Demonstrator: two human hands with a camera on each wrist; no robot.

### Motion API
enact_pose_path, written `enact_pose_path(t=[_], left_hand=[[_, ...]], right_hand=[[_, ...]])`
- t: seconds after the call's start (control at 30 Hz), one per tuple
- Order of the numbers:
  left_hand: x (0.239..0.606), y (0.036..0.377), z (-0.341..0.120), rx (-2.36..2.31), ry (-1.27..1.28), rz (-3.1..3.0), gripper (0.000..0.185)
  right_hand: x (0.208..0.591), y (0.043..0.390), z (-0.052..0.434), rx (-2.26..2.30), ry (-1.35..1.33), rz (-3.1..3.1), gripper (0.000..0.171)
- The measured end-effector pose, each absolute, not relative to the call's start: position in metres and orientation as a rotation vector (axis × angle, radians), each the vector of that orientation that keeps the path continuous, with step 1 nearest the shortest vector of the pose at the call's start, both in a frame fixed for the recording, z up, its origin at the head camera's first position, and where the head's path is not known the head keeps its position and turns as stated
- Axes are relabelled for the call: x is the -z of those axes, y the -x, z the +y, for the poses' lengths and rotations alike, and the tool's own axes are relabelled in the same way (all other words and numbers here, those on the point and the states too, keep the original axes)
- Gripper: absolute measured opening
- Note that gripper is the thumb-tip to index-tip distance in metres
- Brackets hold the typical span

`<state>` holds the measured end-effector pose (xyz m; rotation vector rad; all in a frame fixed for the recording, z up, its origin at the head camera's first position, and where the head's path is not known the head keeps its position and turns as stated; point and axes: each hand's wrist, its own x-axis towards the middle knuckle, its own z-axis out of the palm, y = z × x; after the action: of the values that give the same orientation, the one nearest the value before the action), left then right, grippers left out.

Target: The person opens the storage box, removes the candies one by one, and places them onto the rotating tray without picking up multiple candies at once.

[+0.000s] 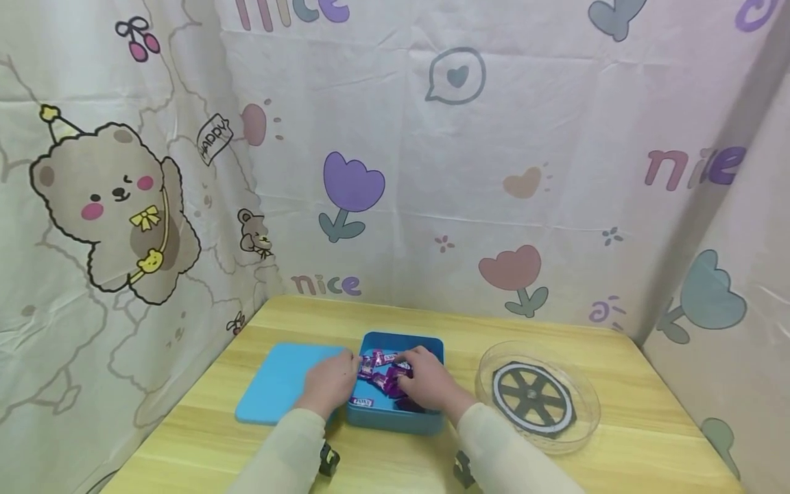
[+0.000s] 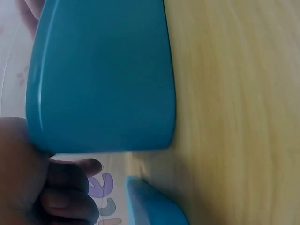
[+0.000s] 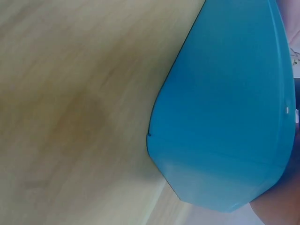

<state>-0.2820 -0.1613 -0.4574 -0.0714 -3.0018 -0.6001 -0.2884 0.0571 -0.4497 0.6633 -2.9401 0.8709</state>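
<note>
A blue rectangular box [image 1: 395,421] holds several purple-wrapped candies [image 1: 379,381], and one with a white label lies near its front left corner. At the box's left rim, my left hand [image 1: 330,379] grips the edge; in the left wrist view its curled fingers [image 2: 70,206] show beside the wall. My right hand [image 1: 430,381] reaches over the right side into the box, with thumb and fingers bent around a purple-wrapped candy [image 1: 400,372]. From the right wrist view, the box's outer wall [image 3: 220,112] hides most of that hand.
A flat light-blue lid [image 1: 271,384] lies on the wooden table [image 1: 210,446] left of the box, partly behind my left hand. To the right stands a clear round container [image 1: 591,420] with a dark spoked pattern. Printed curtains [image 1: 407,137] enclose the table's back and sides.
</note>
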Motion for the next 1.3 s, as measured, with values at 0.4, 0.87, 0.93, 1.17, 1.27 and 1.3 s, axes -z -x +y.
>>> enact_pose_path(t=[0.4, 0.87, 0.93, 1.17, 1.27, 1.3], left_hand=[[0.454, 0.286, -0.153, 0.665, 0.055, -3.034, 0.033], [0.449, 0.285, -0.142, 0.592, 0.068, -3.066, 0.045], [0.451, 0.285, -0.142, 0.551, 0.068, -3.076, 0.045], [0.453, 0.287, -0.141, 0.366, 0.07, -3.135, 0.05], [0.454, 0.287, -0.142, 0.356, 0.048, -3.148, 0.049], [0.455, 0.287, -0.142, 0.359, 0.04, -3.153, 0.049]], right_hand=[[0.445, 0.297, 0.051, -0.587, -0.71, -3.033, 0.039], [0.454, 0.314, 0.051, -0.262, -0.771, -3.003, 0.03], [0.457, 0.315, 0.049, -0.257, -0.76, -3.012, 0.029], [0.46, 0.317, 0.045, -0.254, -0.706, -3.042, 0.022], [0.46, 0.316, 0.041, -0.276, -0.684, -3.06, 0.019], [0.46, 0.316, 0.04, -0.282, -0.675, -3.071, 0.018]])
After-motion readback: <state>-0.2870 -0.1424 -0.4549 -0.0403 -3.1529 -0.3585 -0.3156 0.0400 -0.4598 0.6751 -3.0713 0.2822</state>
